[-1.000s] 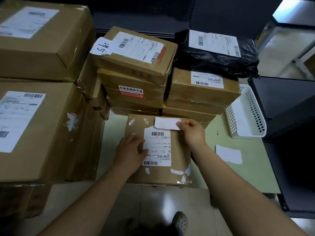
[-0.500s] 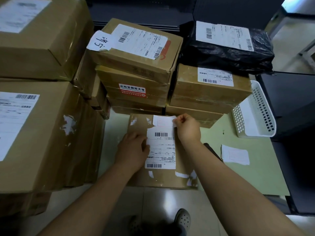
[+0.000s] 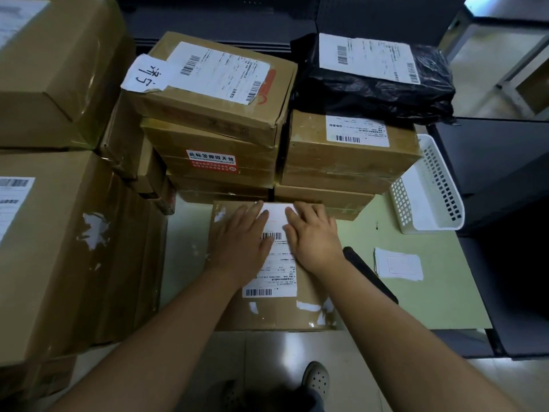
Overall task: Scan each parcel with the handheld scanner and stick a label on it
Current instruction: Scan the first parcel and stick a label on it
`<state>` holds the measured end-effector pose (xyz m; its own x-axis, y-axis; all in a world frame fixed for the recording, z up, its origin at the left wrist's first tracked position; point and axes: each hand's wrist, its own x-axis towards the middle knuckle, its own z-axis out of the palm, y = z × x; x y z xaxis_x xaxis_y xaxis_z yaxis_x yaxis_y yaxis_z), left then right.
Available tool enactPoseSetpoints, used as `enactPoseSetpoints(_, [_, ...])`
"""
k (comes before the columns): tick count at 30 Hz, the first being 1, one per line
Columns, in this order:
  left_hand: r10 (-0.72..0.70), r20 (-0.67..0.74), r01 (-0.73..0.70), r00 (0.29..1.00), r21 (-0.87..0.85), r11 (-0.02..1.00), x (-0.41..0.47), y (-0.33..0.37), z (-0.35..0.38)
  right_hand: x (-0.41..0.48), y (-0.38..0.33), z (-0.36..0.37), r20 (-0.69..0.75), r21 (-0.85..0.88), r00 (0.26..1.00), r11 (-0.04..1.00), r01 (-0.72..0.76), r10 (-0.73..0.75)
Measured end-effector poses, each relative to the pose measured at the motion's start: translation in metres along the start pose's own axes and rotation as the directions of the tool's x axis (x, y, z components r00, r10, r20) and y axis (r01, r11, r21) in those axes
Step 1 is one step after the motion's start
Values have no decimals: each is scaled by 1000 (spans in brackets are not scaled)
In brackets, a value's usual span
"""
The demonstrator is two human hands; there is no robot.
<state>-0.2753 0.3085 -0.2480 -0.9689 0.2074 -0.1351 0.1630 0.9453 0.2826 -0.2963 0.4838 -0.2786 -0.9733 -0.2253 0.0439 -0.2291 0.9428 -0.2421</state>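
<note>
Flat cardboard parcel point(image 3: 267, 313) is laid at the near edge of the green table point(image 3: 421, 304). A small white label point(image 3: 277, 214) is pressed onto its far end by left hand point(image 3: 240, 237) and right hand point(image 3: 312, 234), fingers flat, nothing gripped. Parcel is judged stiff and light, best taken by the side edges.

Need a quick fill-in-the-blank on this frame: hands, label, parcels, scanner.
1. The left hand and right hand press the small label onto a ____ cardboard parcel.
2. The bagged parcel atop the right stack is ____.
3. The scanner lies on the table, in ____ hand.
Missing: brown; black; neither.
</note>
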Motion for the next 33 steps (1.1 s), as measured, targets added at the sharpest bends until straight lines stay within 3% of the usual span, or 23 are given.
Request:
enactPoseSetpoints(2, [33, 88, -39, 996, 70, 997, 11, -1, 5, -6, 1, 4, 42, 0, 999, 1000, -11, 11])
enactPoseSetpoints(5, [81, 91, -95, 993, 164, 982, 17, -15, 11, -9, 9, 2, 82, 13, 997, 1000, 15, -16])
enactPoseSetpoints(10, [22, 25, -25, 999, 117, 993, 12, -26, 13, -13, 14, 0, -54, 132, 999, 991, 7, 1])
enactPoseSetpoints(17, [71, 61, -82, 996, 200, 976, 11, -26, 14, -18, 9, -3, 102, 76, 995, 997, -5, -2])
enactPoseSetpoints(22, [8, 31, -11, 999, 84, 996, -19, -43, 10, -38, 22, -14, -22, 236, 997, 969, -70, 77])
enactPoseSetpoints(25, [-111, -16, 111, 994, -7, 994, -55, -51, 9, -66, 30, -21, -31, 354, 965, 906, -233, 260])
enactPoseSetpoints(27, [-272, -18, 264, 962, -185, 947, -80, -53, 8, -93, 33, -23, 70, 432, 919, 818, -379, 389])
enactPoseSetpoints(29, [-399, 52, 391, 916, -345, 853, -103, -56, 11, -121, 32, -23, 225, 514, 888, 726, -457, 400])
enactPoseSetpoints(31, [-423, 133, 435, 896, -443, 784, -121, -61, 17, -145, 26, -24, 369, 551, 858, 659, -512, 358])
enactPoseSetpoints(33, [-348, 216, 408, 912, -565, 717, -136, -65, 20, -160, 20, -25, 460, 577, 837, 617, -536, 297])
